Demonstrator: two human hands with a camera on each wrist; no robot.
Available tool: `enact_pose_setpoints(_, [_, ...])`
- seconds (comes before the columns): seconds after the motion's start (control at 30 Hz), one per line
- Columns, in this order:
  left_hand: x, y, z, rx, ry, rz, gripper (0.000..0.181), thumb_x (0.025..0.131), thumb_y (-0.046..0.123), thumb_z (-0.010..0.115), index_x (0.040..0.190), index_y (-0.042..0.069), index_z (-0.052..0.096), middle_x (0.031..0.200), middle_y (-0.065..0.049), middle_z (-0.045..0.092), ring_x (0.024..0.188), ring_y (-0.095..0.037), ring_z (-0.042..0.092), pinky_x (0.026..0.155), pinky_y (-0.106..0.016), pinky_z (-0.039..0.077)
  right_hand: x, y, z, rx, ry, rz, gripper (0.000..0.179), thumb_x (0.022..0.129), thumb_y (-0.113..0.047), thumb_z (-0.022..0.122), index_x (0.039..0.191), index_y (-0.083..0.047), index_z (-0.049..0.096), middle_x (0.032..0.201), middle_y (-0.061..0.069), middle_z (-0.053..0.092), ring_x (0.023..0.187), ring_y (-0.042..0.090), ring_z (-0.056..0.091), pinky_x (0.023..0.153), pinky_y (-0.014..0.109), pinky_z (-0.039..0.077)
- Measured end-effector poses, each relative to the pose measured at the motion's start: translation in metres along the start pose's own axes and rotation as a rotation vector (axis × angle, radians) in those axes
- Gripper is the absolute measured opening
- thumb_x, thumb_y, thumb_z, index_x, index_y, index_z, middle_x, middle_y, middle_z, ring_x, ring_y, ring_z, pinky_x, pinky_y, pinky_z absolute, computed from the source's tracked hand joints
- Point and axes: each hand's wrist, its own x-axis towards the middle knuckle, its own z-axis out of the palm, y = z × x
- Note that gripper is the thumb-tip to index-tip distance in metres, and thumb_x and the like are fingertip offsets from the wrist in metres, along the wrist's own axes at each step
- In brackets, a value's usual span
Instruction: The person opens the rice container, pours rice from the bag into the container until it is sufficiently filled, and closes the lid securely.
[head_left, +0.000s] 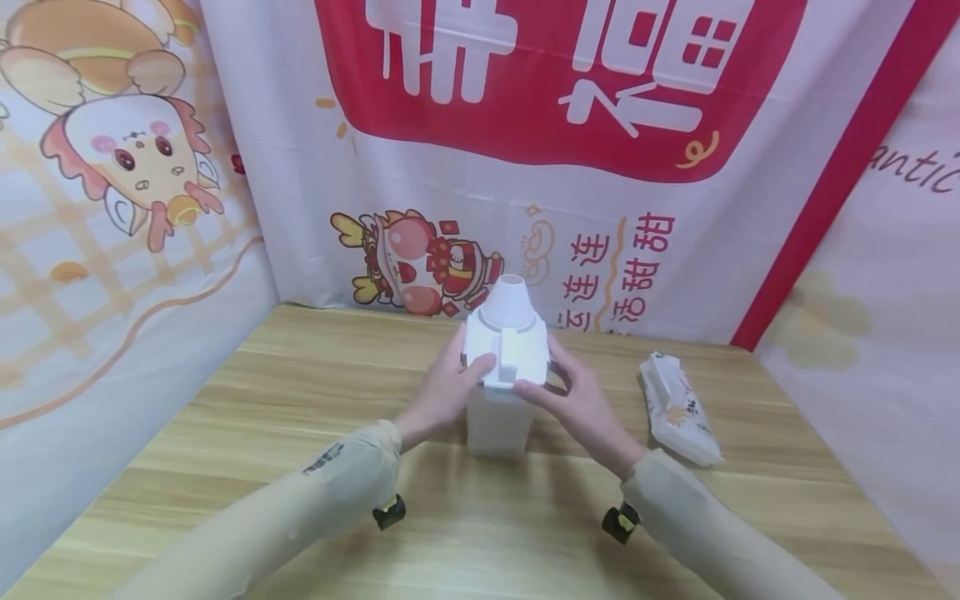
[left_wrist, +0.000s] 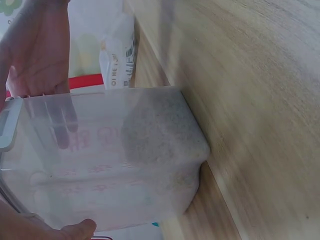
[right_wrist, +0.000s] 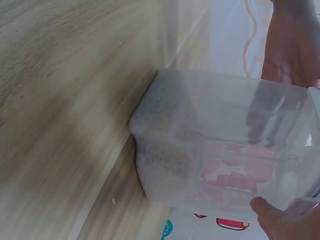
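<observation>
A translucent storage container (head_left: 498, 425) stands upright on the table, with a white lid (head_left: 531, 350) bearing a cone-shaped spout (head_left: 508, 307). My left hand (head_left: 442, 387) grips the lid's left side, thumb on top near the raised tab. From the right, my right hand (head_left: 577, 404) holds the opposite side, thumb at the lid's front edge. Pale grain-like contents (left_wrist: 160, 132) fill the lower part of the container in the left wrist view. The right wrist view shows fingers of both hands against the clear walls, close below the lid.
A white printed plastic packet (head_left: 678, 408) lies on the wooden table (head_left: 315, 392) to the right of the container. Behind stands a printed cloth backdrop (head_left: 285, 192), with more cloth along both sides. A small pale crumb (right_wrist: 113, 201) is on the table near the container's base.
</observation>
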Motion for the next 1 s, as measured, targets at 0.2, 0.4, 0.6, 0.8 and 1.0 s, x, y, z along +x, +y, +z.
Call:
enact_pose_setpoints(0.2, [0.005,-0.001,-0.004,-0.002,0.006,-0.015,0.067,0.1,0.038,0.052,0.157,0.02,0.021,0.158,0.001,0.029,0.14,-0.02,0.031,0.11,-0.05,0.032,0.007,-0.001,0.002,-0.03,-0.001,0.026,0.091,0.084,-0.048,0.074,0.157,-0.027,0.024,0.157,-0.011,0.027,0.138,0.019,0.034,0.108,0.048,0.036])
enact_pose_setpoints(0.4, [0.015,-0.005,-0.007,0.006,0.008,-0.004,0.068,0.1,0.038,0.052,0.157,0.019,0.02,0.158,0.0,0.028,0.141,-0.022,0.03,0.112,-0.049,0.029,0.018,0.004,0.001,-0.02,-0.016,0.009,0.092,0.085,-0.047,0.074,0.157,-0.023,0.022,0.159,-0.008,0.025,0.14,0.021,0.032,0.11,0.049,0.032])
enact_pose_setpoints(0.6, [0.025,-0.011,-0.011,0.032,-0.006,-0.037,0.076,0.099,0.044,0.051,0.159,0.021,0.011,0.162,-0.002,0.019,0.144,-0.022,0.021,0.114,-0.05,0.022,0.029,0.009,0.001,-0.029,-0.019,0.03,0.095,0.084,-0.05,0.074,0.158,-0.021,0.021,0.159,-0.006,0.024,0.14,0.02,0.032,0.112,0.048,0.03])
enact_pose_setpoints(0.8, [0.034,-0.016,-0.013,0.015,-0.02,-0.042,0.076,0.099,0.047,0.05,0.159,0.023,0.011,0.162,0.0,0.017,0.145,-0.023,0.019,0.114,-0.053,0.021,0.038,0.012,0.001,-0.049,-0.004,0.069,0.101,0.082,-0.054,0.073,0.158,-0.018,0.017,0.16,-0.004,0.021,0.141,0.021,0.03,0.112,0.048,0.029])
enact_pose_setpoints(1.0, [0.041,-0.017,-0.014,-0.011,-0.026,-0.042,0.072,0.1,0.046,0.05,0.159,0.023,0.014,0.161,0.0,0.021,0.144,-0.024,0.023,0.113,-0.055,0.023,0.046,0.015,0.0,-0.025,-0.009,0.067,0.098,0.085,-0.051,0.073,0.158,-0.019,0.017,0.16,-0.002,0.021,0.142,0.024,0.028,0.113,0.052,0.025])
